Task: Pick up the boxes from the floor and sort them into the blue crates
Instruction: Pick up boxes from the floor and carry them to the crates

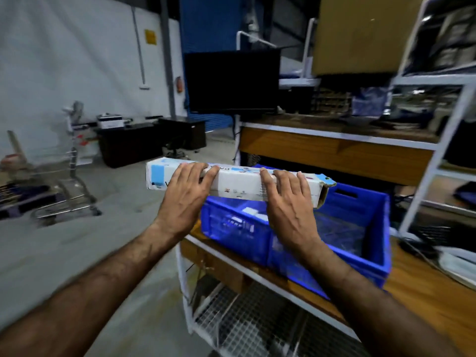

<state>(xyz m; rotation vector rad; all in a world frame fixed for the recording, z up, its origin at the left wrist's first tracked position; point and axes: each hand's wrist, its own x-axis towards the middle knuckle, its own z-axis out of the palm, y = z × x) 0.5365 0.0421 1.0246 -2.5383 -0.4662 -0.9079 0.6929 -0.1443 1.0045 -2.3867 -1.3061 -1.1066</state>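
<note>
Long white cardboard box w/ light-blue patches (239, 185) is held at frame centre, above 2 blue plastic crates (355, 228) on wooden shelf (422, 287), w/ left hand (184, 199) & right hand (288, 204) both grasping it, fingers curled over top edge.

1. A grey concrete floor (85, 243) meets a white wall (64, 60).
2. A dark monitor (231, 81) stands on a white-framed wooden rack (334, 148).
3. Black desks (144, 143) and a metal trolley (69, 181) stand by the wall.
</note>
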